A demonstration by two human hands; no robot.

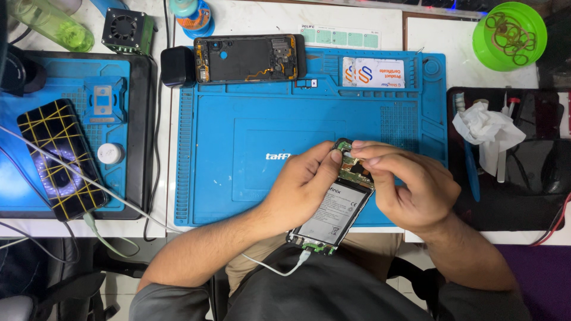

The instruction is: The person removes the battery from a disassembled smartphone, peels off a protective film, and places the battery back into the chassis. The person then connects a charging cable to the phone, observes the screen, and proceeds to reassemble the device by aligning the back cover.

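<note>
**Opened phone held in both hands over the blue mat**

The opened phone [334, 214] lies tilted between the person's hands, its top end over the near edge of the blue repair mat [238, 148] and its bottom end hanging past the table edge above the lap. Its back is off: a large pale grey battery fills the middle, a green circuit board with gold contacts shows at the top, and a smaller green board sits at the bottom end. A white cable [279, 268] is plugged into that bottom end and curls away to the left.

The left hand [303, 184] is closed round the upper left side of the phone, the thumb pressed at the top board. The right hand [410, 187] curls in from the right, its thumb and forefinger pinched together on the top corner of the phone, just beside the left thumb.

At the far edge of the mat lies a second phone shell [247, 58] with its inside bared. To the left, on another blue mat, rests a dark phone with crossed yellow lines [59, 157]. A green bowl of rubber bands [510, 32] stands at the far right, and a crumpled white tissue [485, 126] lies on a black tray.
</note>
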